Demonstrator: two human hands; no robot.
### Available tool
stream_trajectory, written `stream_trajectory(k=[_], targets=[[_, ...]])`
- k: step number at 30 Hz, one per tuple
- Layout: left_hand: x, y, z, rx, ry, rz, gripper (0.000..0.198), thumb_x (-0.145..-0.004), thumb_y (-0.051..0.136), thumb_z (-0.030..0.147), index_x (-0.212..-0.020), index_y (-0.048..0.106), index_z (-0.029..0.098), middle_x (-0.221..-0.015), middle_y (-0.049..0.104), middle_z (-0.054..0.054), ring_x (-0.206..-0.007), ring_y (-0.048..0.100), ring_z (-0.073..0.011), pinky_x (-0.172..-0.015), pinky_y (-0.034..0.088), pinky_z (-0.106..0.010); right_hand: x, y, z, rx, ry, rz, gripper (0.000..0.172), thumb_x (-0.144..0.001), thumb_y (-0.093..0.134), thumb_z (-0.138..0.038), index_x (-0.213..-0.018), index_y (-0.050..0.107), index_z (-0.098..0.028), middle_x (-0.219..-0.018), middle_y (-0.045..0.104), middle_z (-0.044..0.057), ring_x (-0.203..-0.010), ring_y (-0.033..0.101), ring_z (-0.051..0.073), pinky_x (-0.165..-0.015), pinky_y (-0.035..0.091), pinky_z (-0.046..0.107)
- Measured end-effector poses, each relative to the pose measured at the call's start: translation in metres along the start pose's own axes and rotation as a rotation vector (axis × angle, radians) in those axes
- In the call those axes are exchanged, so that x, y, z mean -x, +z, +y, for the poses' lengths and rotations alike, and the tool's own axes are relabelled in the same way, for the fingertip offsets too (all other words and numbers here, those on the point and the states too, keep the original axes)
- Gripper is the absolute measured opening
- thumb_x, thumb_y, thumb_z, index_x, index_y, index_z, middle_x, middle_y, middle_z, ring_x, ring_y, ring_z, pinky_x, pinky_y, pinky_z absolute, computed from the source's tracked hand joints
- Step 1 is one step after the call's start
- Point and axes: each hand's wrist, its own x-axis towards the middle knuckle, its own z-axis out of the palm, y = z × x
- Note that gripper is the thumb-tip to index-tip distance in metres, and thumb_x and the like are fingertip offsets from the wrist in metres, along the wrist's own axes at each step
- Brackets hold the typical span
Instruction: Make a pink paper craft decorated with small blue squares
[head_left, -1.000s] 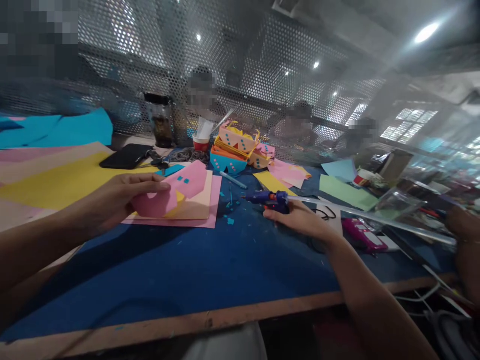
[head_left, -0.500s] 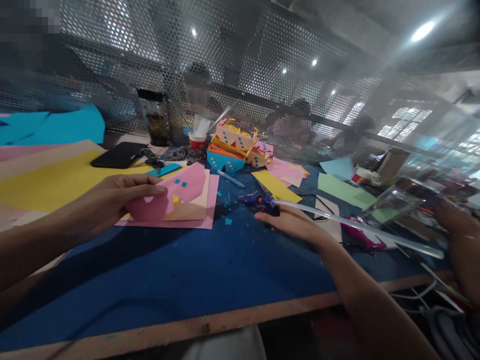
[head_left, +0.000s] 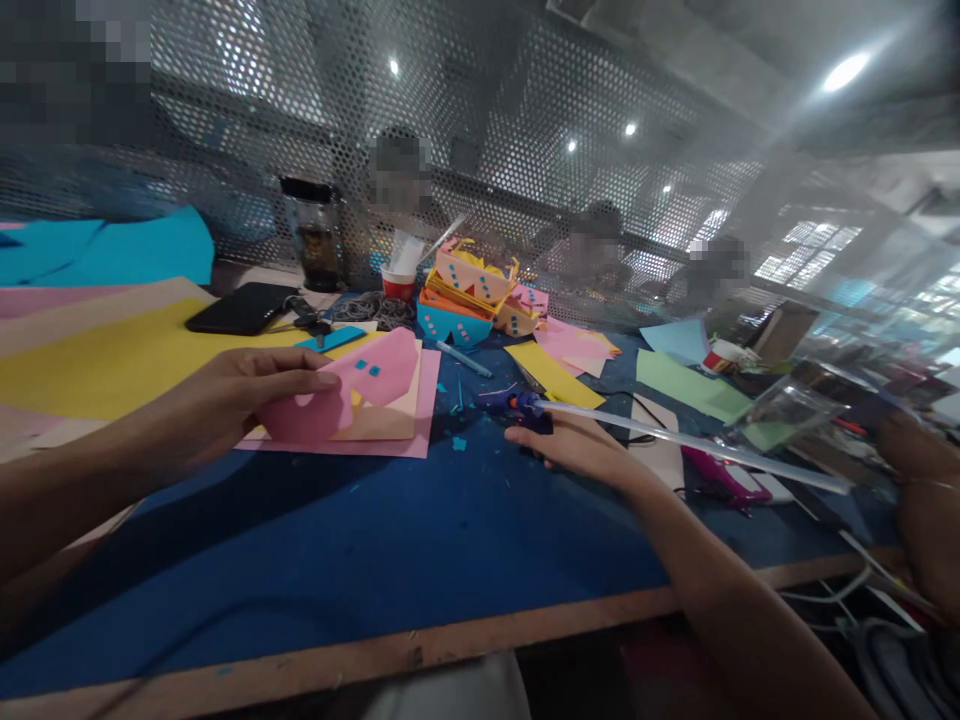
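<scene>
My left hand point(head_left: 247, 395) pinches a pink paper piece point(head_left: 379, 368) that bears two small blue squares. It is held over stacked sheets, a peach one on top of a larger pink sheet point(head_left: 426, 430). My right hand point(head_left: 574, 442) is closed round the blue glue gun point(head_left: 517, 402), whose nozzle points left toward the paper. A long clear glue stick point(head_left: 697, 445) sticks out of the gun's back to the right. Small blue paper scraps point(head_left: 459, 443) lie on the blue table between my hands.
Decorated paper crowns point(head_left: 469, 290) are stacked at the back, beside a red and white cup point(head_left: 399, 282). A black phone point(head_left: 241, 308), keys and a dark bottle point(head_left: 319, 240) are at the back left. Another person's hand point(head_left: 919, 440) is at the right, near a magenta glue gun point(head_left: 724, 475).
The glue stick's far end has moved a little left and up. The view has shifted slightly; both hands keep their holds.
</scene>
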Motion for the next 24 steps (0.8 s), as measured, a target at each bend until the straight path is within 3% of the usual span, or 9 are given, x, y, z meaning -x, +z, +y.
stream_trajectory(k=[8,14,19,24], targets=[[-0.002,-0.002,-0.002,0.011,-0.013,-0.031,0.039,-0.075,0.092,0.052,-0.093,0.079,0.02,-0.081,0.077,0.0,-0.068,0.062,-0.014,-0.061,0.044,-0.021,0.0,0.001,-0.006,0.059,0.013,-0.001,0.051,-0.097,0.067,-0.069,-0.073,0.064,-0.024,-0.062,0.068,0.002,-0.053,0.063,0.018,-0.051,0.04,0.03],[-0.001,-0.002,-0.001,0.006,0.011,-0.025,0.035,-0.076,0.091,0.049,-0.09,0.078,0.019,-0.077,0.074,0.001,-0.068,0.06,-0.014,-0.06,0.042,-0.021,0.002,-0.002,-0.004,-0.038,0.077,-0.007,0.051,-0.095,0.067,-0.072,-0.08,0.067,-0.023,-0.068,0.069,0.001,-0.055,0.064,0.017,-0.055,0.045,0.031],[-0.001,0.001,0.0,0.013,0.012,-0.017,0.037,-0.077,0.09,0.05,-0.09,0.076,0.019,-0.074,0.071,0.002,-0.064,0.057,-0.0128,-0.056,0.04,-0.021,0.007,-0.003,-0.006,-0.128,0.035,0.079,0.049,-0.093,0.072,-0.07,-0.094,0.071,-0.021,-0.073,0.067,0.001,-0.058,0.062,0.016,-0.057,0.047,0.031],[-0.003,0.002,-0.001,0.027,-0.006,-0.017,0.045,-0.067,0.094,0.053,-0.089,0.075,0.019,-0.076,0.073,0.0,-0.064,0.06,-0.0139,-0.056,0.041,-0.02,0.019,0.003,-0.021,-0.226,-0.032,0.105,0.049,-0.092,0.073,-0.07,-0.095,0.073,-0.021,-0.069,0.063,0.0,-0.06,0.059,0.016,-0.057,0.046,0.03]])
